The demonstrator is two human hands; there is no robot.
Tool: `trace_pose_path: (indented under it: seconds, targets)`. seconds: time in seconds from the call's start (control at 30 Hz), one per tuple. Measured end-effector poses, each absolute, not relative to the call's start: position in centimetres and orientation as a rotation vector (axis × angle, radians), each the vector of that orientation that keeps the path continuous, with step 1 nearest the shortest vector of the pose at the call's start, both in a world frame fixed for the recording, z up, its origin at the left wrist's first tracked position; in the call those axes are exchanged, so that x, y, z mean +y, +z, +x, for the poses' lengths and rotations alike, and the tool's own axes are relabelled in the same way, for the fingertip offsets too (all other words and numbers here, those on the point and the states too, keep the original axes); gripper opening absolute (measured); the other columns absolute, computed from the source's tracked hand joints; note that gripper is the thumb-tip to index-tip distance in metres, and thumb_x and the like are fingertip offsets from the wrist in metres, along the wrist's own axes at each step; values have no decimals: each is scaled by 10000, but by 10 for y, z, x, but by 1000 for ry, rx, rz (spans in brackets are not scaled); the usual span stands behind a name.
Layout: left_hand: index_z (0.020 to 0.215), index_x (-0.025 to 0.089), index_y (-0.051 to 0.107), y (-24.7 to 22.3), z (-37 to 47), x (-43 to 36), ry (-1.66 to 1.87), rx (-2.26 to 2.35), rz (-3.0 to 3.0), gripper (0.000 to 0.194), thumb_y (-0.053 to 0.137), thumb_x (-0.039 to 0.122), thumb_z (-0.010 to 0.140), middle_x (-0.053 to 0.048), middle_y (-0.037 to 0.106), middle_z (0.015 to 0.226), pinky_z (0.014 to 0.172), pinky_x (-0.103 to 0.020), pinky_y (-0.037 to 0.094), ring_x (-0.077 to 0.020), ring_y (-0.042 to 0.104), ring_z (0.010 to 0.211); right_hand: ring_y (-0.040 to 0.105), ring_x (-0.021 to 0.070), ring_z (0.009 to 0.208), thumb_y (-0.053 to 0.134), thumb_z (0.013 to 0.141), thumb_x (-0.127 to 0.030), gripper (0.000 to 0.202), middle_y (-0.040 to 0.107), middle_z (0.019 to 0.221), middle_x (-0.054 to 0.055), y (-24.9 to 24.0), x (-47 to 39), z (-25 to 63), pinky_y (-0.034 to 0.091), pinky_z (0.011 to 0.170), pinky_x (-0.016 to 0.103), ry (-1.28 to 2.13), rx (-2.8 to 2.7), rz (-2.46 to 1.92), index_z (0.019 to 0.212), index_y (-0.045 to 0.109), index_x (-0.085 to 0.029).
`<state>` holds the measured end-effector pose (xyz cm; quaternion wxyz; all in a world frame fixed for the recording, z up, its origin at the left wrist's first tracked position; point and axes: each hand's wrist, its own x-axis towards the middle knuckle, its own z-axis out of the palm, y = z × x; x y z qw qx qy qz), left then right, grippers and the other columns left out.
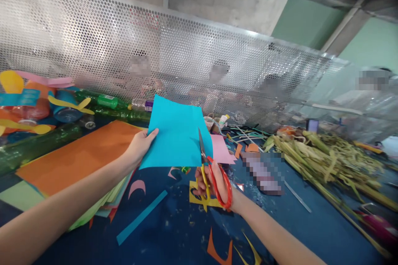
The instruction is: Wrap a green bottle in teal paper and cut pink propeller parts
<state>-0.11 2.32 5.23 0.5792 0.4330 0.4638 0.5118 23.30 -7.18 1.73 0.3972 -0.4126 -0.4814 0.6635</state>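
Note:
A sheet of bright blue paper (174,132) is held up above the table, its left edge pinched by my left hand (141,145). My right hand (217,180) grips scissors (228,192) with one red and one yellow handle loop. Their blades point upward and sit at the right part of the blue sheet, where a cut runs up from the lower edge. Below the sheet lie a blue paper strip (143,217), a pink curved scrap (137,188) and a yellow cut-out piece (194,198).
Orange paper (81,153) tops a stack at left, with plastic bottles (40,140) and paper-trimmed bottle models behind. Dried plant stalks (323,161) spread at right. Orange scraps (217,248) lie in front. A perforated metal panel (177,45) runs along the back, with people beyond it.

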Motion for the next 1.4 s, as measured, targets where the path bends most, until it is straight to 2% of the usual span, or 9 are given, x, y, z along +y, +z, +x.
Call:
trace_pose_path:
  seconds: [0.13,0.3,0.6,0.8,1.13,1.4]
  targets:
    - [997,150,630,48,0,21,1248,1083,1129,422,615,472,725,-60,714,727,558,-331,528,-220,651,585,407,93,446,471,655,-742,558,428,478,-52,21,-69,229,445,580,287,1725,-1086,-1021,689,512,-186]
    - [995,158,640,49,0,15,1376,1137,1342,496,552,567,729,-58,715,794,577,-290,497,-235,648,702,393,95,434,494,606,-761,568,398,455,-62,24,-69,228,449,545,283,1715,-1071,-1058,659,503,-196]
    - [978,169,648,53,0,10,1440,1214,1477,446,515,542,775,-75,702,850,589,-287,485,-249,635,756,403,101,421,381,655,-791,593,404,505,-49,33,-80,225,440,375,243,1473,-1256,-1179,704,449,-204]
    - [972,175,647,53,0,10,1441,1211,1488,437,509,543,779,-69,700,842,587,-284,479,-243,631,748,422,93,391,324,692,-785,603,430,489,-48,28,-78,226,428,334,220,1377,-1301,-1210,689,444,-194]
    - [966,181,649,52,0,10,1474,1216,1499,411,511,525,787,-61,700,830,574,-271,470,-225,628,715,368,56,340,390,648,-792,599,390,467,-74,21,-77,225,373,286,173,1427,-1198,-1267,670,425,-195]
    - [951,187,653,53,0,8,1469,1200,1433,406,532,528,769,-53,701,802,555,-269,468,-217,625,676,369,58,314,331,648,-814,623,388,497,-71,21,-79,225,365,269,193,1298,-1284,-1352,686,427,-200]
